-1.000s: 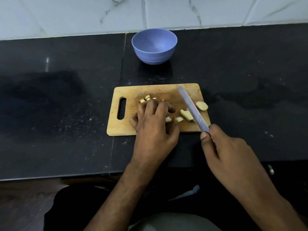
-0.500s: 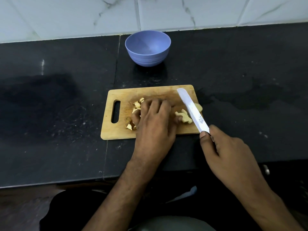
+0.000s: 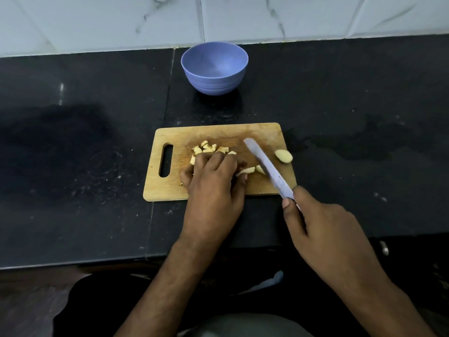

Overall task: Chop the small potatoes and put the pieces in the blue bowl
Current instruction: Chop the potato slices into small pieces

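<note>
A wooden cutting board (image 3: pixel 218 132) lies on the black counter. The blue bowl (image 3: pixel 213 83) stands beyond it, near the wall, and looks empty. Several chopped potato pieces (image 3: pixel 209 149) lie in a heap just past my left hand (image 3: pixel 213 188). That hand rests on the board with its fingers curled, and a pale potato piece (image 3: pixel 246 171) shows at its thumb. My right hand (image 3: pixel 323 227) grips the handle of a knife (image 3: pixel 264 164), whose blade slants across the board right beside that piece. A potato half (image 3: pixel 283 156) sits at the board's right edge.
The black stone counter (image 3: pixel 85 166) runs wide to both sides, with a wet patch (image 3: pixel 359 144) to the right of the board. White marbled tiles (image 3: pixel 121 20) back the counter. Its front edge passes under my forearms.
The knife blade has come off the potato half and now lies left of it, closer to my left hand. My left hand stays curled over the pieces.
</note>
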Demonstrator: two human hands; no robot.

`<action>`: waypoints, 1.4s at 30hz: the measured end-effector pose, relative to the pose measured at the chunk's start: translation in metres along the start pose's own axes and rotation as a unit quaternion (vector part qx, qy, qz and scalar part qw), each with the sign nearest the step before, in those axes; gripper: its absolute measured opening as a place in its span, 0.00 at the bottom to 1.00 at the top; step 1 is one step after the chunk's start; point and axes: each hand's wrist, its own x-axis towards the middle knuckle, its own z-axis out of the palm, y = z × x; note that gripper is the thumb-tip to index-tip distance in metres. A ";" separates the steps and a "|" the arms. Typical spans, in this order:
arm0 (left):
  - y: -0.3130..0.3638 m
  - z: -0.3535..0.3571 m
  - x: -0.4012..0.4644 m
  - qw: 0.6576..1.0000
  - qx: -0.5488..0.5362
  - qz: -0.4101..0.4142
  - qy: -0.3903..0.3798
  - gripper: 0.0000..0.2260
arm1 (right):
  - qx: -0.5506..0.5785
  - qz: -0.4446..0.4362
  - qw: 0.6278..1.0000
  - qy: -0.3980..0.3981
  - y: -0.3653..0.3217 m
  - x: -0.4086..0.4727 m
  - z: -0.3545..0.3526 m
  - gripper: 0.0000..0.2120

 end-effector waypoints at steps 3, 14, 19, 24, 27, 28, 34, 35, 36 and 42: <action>0.001 0.000 -0.001 1.000 0.008 0.001 -0.002 0.05 | -0.001 -0.019 0.999 -0.026 -0.003 -0.008 -0.003 0.07; -0.003 -0.002 -0.004 1.000 0.003 -0.009 0.021 0.08 | 0.018 -0.008 0.998 -0.055 -0.009 -0.028 -0.015 0.06; -0.003 -0.001 -0.004 1.000 0.021 0.004 0.009 0.08 | 0.024 0.000 0.998 -0.061 -0.010 -0.028 -0.014 0.07; -0.006 0.000 -0.003 1.000 0.014 0.011 0.001 0.08 | -0.002 0.006 0.998 -0.068 -0.008 -0.030 -0.015 0.07; -0.005 0.001 -0.003 1.000 0.017 0.003 0.003 0.09 | -0.016 0.009 0.997 -0.077 -0.009 -0.030 -0.018 0.07; -0.005 0.001 -0.003 1.000 0.018 0.000 0.004 0.08 | -0.019 0.010 0.997 -0.078 -0.010 -0.029 -0.018 0.07; -0.002 0.000 -0.004 1.000 0.026 -0.010 0.001 0.07 | -0.017 0.012 0.997 -0.077 -0.012 -0.016 -0.007 0.07; -0.002 -0.001 -0.004 1.000 0.024 -0.012 -0.002 0.08 | -0.014 0.007 0.997 -0.070 -0.012 -0.014 -0.006 0.07; -0.002 -0.002 -0.005 1.000 0.019 -0.013 -0.007 0.09 | -0.009 0.003 0.998 -0.062 -0.011 -0.014 -0.006 0.07; -0.004 -0.008 -0.008 0.999 -0.037 -0.033 -0.016 0.11 | 0.015 -0.015 0.999 -0.049 -0.010 -0.026 -0.013 0.11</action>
